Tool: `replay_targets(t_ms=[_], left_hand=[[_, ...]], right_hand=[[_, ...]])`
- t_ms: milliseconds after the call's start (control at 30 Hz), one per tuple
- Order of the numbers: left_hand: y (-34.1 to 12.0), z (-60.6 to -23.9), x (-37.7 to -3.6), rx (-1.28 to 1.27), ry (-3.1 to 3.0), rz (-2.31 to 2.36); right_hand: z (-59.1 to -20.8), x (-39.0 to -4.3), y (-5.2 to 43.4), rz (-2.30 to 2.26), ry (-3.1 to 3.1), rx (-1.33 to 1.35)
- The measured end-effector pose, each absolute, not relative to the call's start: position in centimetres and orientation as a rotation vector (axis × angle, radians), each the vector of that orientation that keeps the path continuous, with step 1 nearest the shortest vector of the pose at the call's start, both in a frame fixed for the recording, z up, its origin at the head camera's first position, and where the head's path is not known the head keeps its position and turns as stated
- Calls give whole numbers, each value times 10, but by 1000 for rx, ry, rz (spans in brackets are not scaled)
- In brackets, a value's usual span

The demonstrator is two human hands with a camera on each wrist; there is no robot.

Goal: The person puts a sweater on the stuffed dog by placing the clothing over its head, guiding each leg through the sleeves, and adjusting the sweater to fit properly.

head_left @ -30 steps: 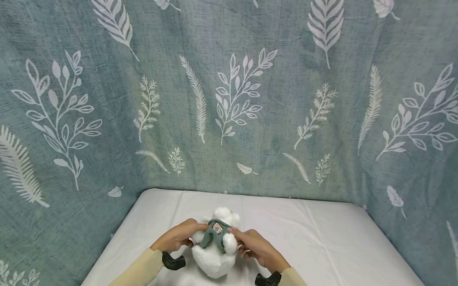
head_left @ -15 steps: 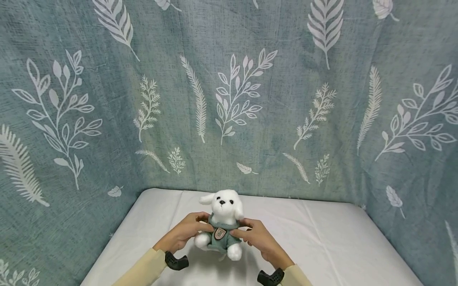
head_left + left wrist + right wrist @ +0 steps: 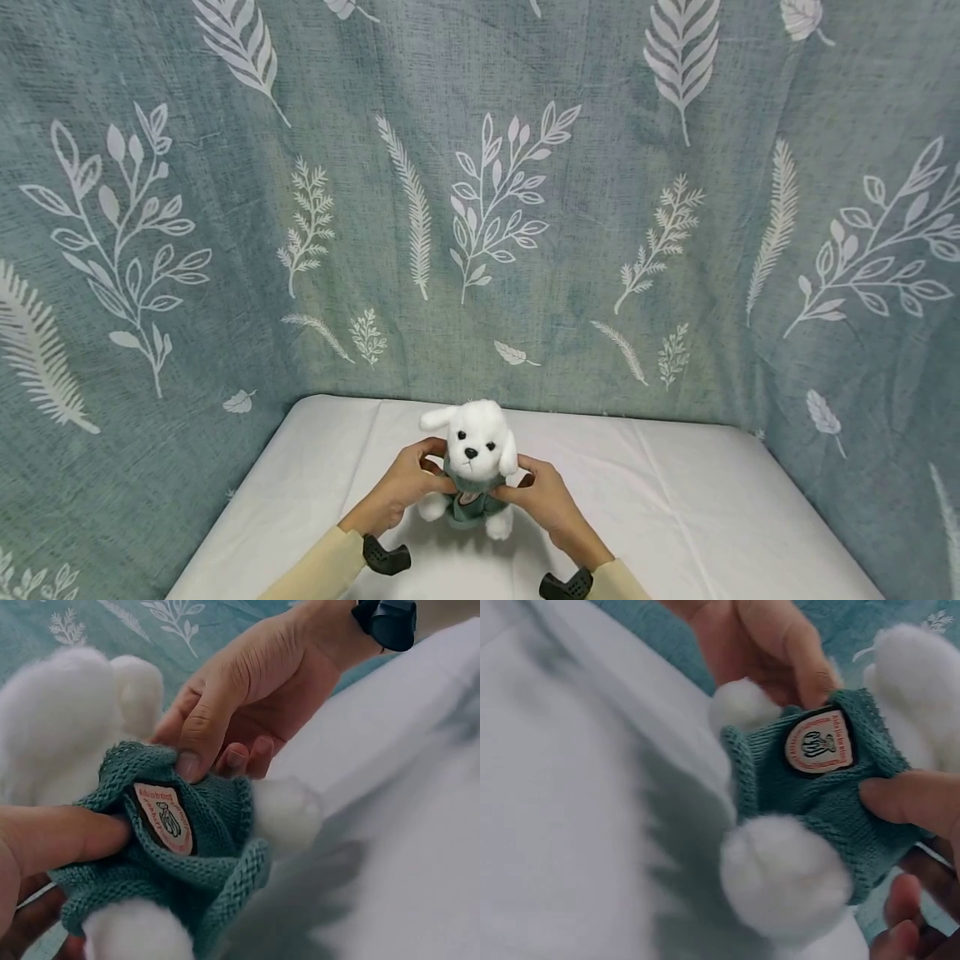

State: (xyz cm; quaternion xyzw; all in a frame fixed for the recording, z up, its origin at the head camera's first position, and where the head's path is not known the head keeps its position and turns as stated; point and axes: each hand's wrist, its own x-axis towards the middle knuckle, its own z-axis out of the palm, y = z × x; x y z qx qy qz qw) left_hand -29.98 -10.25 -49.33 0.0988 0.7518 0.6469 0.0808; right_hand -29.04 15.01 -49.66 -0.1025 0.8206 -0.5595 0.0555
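A white plush dog [image 3: 480,442] in a green knit sweater [image 3: 202,817] faces the head camera, upright, near the middle of the bed-like white surface. My left hand [image 3: 401,492] grips its body from the left side, thumb pressed on the sweater's front. From the other side my right hand [image 3: 546,502] holds it the same way, thumb on the chest and fingers behind. An oval patch [image 3: 819,742] with a small drawing shows on the sweater between the thumbs. The fingers behind the toy's back are mostly hidden.
A white cloth-covered surface [image 3: 660,500] spreads around the toy. Blue-green curtains [image 3: 570,250] with white leaf prints hang behind it and along both sides. A black device [image 3: 386,556] is worn on the left wrist, and another [image 3: 566,583] on the right.
One second ago the dog was tipped back with its head away from me and its face hidden. It was turned upright, face toward the camera; now its head leans slightly forward.
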Motion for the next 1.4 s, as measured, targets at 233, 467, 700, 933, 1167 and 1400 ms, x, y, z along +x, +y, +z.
replay_targets(t_ms=[233,467,700,933,1167,1400], left_hand=[[-100,-508,-305,262,2315,1910],[-99,-515,-303,287,2368,1881],[-98,-518,-301,323,2419,1859],[-96,-524,-298,371,2449,1850],[-98,-525,-298,447,2437,1860],[-119,-512,-299,588,2317,1710]], right_hand=[[-514,-290,146,-1643,2714,-389],[-520,-290,146,-1588,2787,-409],[-522,-289,147,-1516,2862,-481],[-527,-286,148,-1497,2901,-492],[-529,-282,149,-1495,2922,-544],[-522,-279,160,-1433,2853,-566]])
